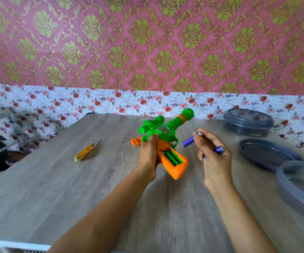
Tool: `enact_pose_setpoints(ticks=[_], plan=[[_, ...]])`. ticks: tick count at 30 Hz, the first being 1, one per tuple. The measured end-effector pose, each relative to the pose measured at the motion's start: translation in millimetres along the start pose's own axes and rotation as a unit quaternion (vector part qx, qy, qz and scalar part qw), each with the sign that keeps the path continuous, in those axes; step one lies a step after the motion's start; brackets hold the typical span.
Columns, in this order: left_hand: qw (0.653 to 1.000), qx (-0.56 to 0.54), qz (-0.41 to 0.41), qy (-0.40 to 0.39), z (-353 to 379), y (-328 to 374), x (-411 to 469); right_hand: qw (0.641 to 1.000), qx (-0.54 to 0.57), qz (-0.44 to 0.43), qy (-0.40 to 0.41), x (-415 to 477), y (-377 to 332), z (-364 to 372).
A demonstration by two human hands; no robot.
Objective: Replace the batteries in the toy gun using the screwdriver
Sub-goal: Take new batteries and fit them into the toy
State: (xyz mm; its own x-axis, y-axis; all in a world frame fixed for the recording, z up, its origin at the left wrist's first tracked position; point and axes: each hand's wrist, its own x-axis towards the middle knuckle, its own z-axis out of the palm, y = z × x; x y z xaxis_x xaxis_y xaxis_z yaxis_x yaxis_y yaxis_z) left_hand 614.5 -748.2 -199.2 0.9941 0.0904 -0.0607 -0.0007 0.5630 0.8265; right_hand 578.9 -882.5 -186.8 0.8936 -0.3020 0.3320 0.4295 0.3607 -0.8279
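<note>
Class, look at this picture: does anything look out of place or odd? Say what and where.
Nothing looks damaged. The toy gun in the left hand has its battery compartment open and empty; its orange cover lies detached on the table behind it, a tiny loose speck, perhaps the screw, beside it.

Your view is bright and evenly lit; only a soft shadow lies beside the screwdriver [86,151]. The table [56,189] blurs toward the edges, and the wall [147,42] bows.
</note>
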Motion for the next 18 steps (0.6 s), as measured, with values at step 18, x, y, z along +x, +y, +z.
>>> enact_pose_setpoints(ticks=[18], plan=[[1.0,-0.004,-0.012,0.009,-5.2,0.5,8.5,0.872,-0.38,-0.256,-0.172,-10.7,10.5,7.0]])
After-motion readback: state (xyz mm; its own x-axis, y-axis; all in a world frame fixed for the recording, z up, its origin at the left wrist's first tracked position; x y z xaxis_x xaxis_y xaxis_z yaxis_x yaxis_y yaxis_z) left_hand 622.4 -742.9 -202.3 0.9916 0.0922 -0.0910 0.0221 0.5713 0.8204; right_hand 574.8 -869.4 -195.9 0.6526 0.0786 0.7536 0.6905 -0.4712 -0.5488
